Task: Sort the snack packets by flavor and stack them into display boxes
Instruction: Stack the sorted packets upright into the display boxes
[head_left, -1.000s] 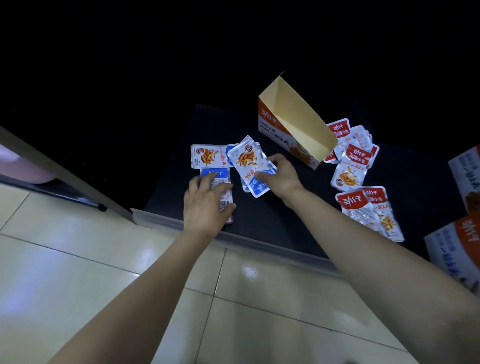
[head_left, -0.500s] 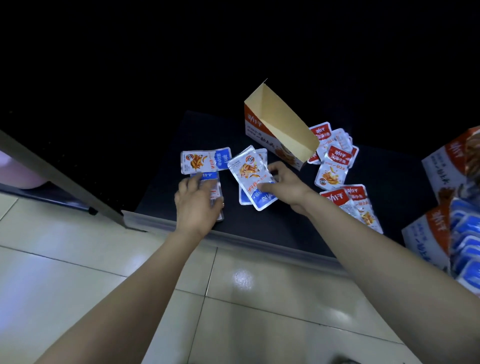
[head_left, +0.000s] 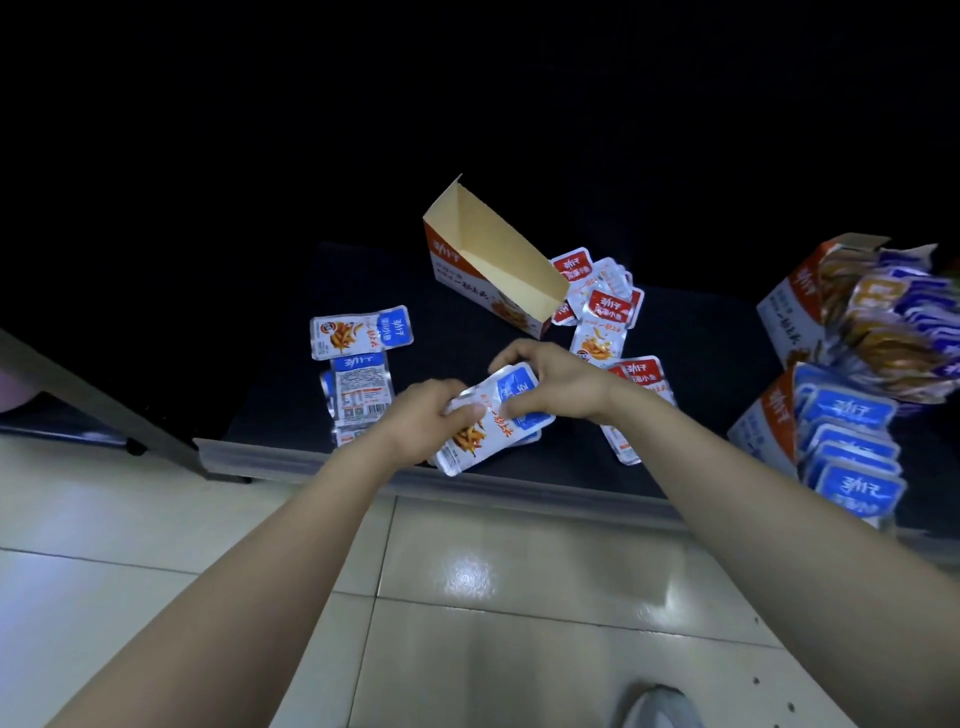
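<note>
On the dark shelf (head_left: 270, 374), at its left, one blue-topped snack packet (head_left: 361, 332) lies face up, with a few more packets (head_left: 362, 397) just below it, the top one showing its printed back. Next along, the left hand (head_left: 415, 428) pinches the near edge of a small stack of blue packets (head_left: 488, 423), and the right hand (head_left: 553, 382) curls its fingers round the stack's far end. The stack sits close to the shelf's front lip, though I cannot tell whether it touches the shelf. Behind the hands an empty display box (head_left: 488, 260) stands tilted, bare inside. Red packets (head_left: 605, 312) lie scattered just beside it and past the right wrist. Farthest right, the upper display box (head_left: 789, 306) holds blurred packets, and the nearer display box (head_left: 763, 421) is packed with upright blue ones.
</note>
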